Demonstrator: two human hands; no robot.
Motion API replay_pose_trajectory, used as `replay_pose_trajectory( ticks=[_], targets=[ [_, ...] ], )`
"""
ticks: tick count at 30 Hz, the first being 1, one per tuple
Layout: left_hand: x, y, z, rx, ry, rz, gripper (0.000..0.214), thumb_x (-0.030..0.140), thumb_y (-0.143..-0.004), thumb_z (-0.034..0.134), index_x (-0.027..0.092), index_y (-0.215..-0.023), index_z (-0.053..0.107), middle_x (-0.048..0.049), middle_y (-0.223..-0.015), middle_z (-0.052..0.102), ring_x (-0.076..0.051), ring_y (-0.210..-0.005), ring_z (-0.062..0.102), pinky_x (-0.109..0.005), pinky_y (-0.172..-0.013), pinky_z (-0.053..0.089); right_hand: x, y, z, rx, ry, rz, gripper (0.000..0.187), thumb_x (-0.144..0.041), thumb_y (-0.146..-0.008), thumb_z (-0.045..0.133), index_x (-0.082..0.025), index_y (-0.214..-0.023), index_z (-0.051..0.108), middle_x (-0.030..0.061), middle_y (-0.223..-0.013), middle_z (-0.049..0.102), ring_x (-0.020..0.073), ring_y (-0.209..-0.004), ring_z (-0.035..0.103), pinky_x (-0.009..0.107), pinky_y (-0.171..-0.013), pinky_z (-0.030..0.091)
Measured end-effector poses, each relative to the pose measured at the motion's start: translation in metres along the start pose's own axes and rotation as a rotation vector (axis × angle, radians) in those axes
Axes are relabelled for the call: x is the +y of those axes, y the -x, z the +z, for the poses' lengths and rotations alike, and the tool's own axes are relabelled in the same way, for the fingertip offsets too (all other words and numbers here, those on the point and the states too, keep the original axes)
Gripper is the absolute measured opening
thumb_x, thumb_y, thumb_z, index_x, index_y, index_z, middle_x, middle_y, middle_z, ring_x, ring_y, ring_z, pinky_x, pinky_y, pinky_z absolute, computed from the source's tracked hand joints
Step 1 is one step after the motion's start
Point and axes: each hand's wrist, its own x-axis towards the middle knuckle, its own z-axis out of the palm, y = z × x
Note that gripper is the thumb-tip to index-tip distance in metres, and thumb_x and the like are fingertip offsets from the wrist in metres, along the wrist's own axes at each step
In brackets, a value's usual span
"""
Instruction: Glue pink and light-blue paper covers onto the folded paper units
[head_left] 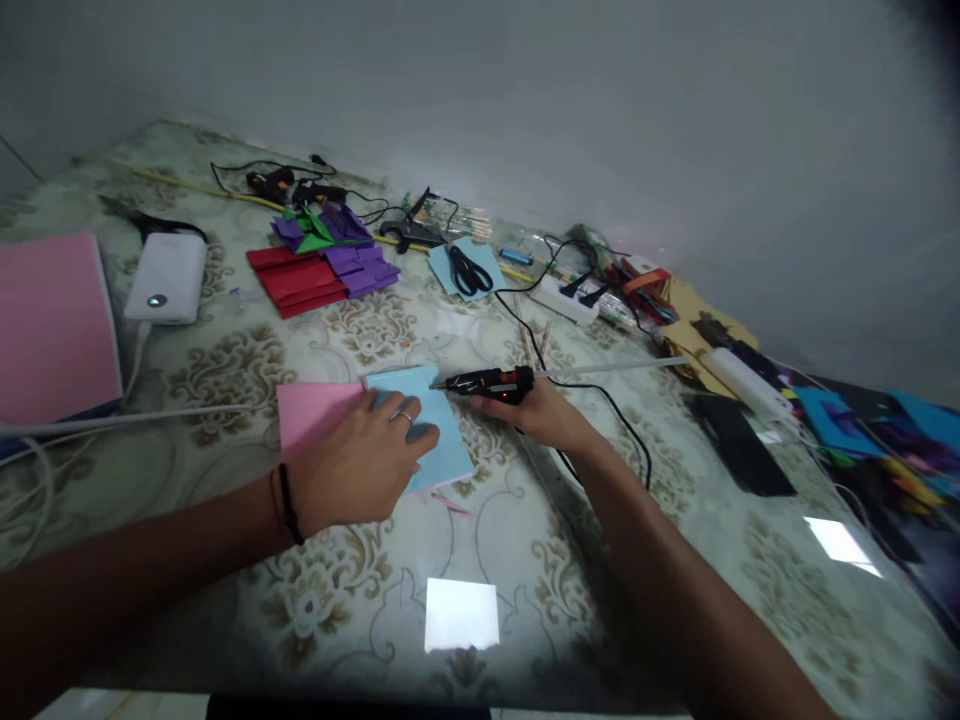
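My left hand point(367, 460) lies with fingers spread on a light blue paper sheet point(446, 445), which has a folded flap along its far edge. Pink paper point(311, 412) shows beside it, partly under the same hand. In my right hand point(544, 412) is a black hot glue gun point(491, 384), a small orange light showing on its side. Its nozzle points left and meets the blue sheet near the far right corner. A long whitish glue stick point(615, 368) sticks out of the gun's back. Thin pink scraps point(452, 504) lie just in front of the sheet.
Folded red paper point(296, 282) and purple paper point(364, 272) lie behind the work. Black-handled scissors point(469, 272) rest farther back, near a white power strip point(566, 298). A black cord point(619, 410) loops beside my right arm. At left are a white power bank point(166, 278) and a pink sheet stack point(56, 325).
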Motion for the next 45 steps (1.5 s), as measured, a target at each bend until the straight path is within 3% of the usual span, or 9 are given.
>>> replay_pose_trajectory(
  ticks=[6, 11, 16, 24, 29, 39, 45],
  targets=[
    [-0.001, -0.001, -0.001, -0.005, 0.019, -0.005, 0.025, 0.027, -0.1, 0.061, 0.016, -0.122, 0.065, -0.0191, -0.135, 0.067, -0.037, -0.122, 0.062, -0.052, -0.096, 0.052, -0.001, 0.003, 0.0, -0.029, 0.029, 0.028, 0.046, -0.057, -0.087, 0.071, -0.016, -0.105, 0.083, 0.0009, -0.079, 0.074, 0.017, -0.067, 0.058, 0.028, -0.063, 0.047],
    [-0.002, -0.001, 0.0, -0.008, 0.038, -0.008, 0.024, 0.028, -0.101, 0.061, 0.016, -0.121, 0.066, -0.0192, -0.135, 0.067, -0.038, -0.125, 0.062, -0.053, -0.098, 0.053, -0.001, 0.008, -0.002, -0.047, 0.066, 0.028, 0.043, -0.054, -0.088, 0.07, -0.018, -0.108, 0.083, 0.0014, -0.084, 0.077, 0.0192, -0.072, 0.062, 0.029, -0.068, 0.052],
    [-0.003, -0.001, 0.001, -0.003, 0.052, -0.015, 0.023, 0.028, -0.1, 0.062, 0.016, -0.118, 0.066, -0.0191, -0.135, 0.068, -0.038, -0.126, 0.062, -0.053, -0.1, 0.053, 0.001, 0.018, -0.004, -0.05, 0.091, 0.053, 0.038, -0.052, -0.087, 0.07, -0.017, -0.098, 0.082, 0.0016, -0.077, 0.075, 0.0197, -0.069, 0.062, 0.029, -0.066, 0.052],
    [-0.004, -0.001, -0.001, 0.008, 0.048, -0.002, 0.019, 0.029, -0.1, 0.061, 0.017, -0.114, 0.067, -0.0191, -0.133, 0.068, -0.038, -0.124, 0.063, -0.054, -0.097, 0.054, -0.003, 0.027, -0.005, -0.044, 0.019, 0.05, 0.044, -0.057, -0.087, 0.071, -0.016, -0.1, 0.08, 0.003, -0.081, 0.077, 0.0202, -0.071, 0.064, 0.029, -0.065, 0.052],
    [-0.005, 0.0, 0.0, 0.016, 0.039, 0.007, 0.019, 0.03, -0.1, 0.062, 0.017, -0.113, 0.068, -0.0185, -0.135, 0.069, -0.038, -0.125, 0.063, -0.053, -0.097, 0.055, -0.001, 0.03, -0.005, -0.054, 0.01, -0.009, 0.039, -0.052, -0.089, 0.069, -0.018, -0.103, 0.081, 0.0038, -0.088, 0.08, 0.0226, -0.078, 0.069, 0.03, -0.071, 0.055],
    [-0.007, -0.001, 0.002, 0.025, 0.035, 0.011, 0.019, 0.03, -0.1, 0.062, 0.018, -0.113, 0.068, -0.0184, -0.137, 0.069, -0.038, -0.127, 0.063, -0.054, -0.099, 0.055, -0.005, 0.039, -0.005, -0.082, -0.028, 0.046, 0.041, -0.053, -0.089, 0.074, -0.02, -0.11, 0.084, 0.0035, -0.098, 0.083, 0.0253, -0.085, 0.071, 0.034, -0.079, 0.058],
    [-0.007, -0.001, 0.001, 0.012, 0.046, 0.009, 0.019, 0.03, -0.1, 0.062, 0.017, -0.113, 0.068, -0.0191, -0.137, 0.069, -0.039, -0.128, 0.063, -0.054, -0.1, 0.055, 0.004, 0.045, -0.004, -0.097, -0.006, 0.042, 0.038, -0.055, -0.089, 0.073, -0.018, -0.091, 0.08, 0.0006, -0.074, 0.072, 0.0175, -0.066, 0.058, 0.028, -0.062, 0.049]
  ],
)
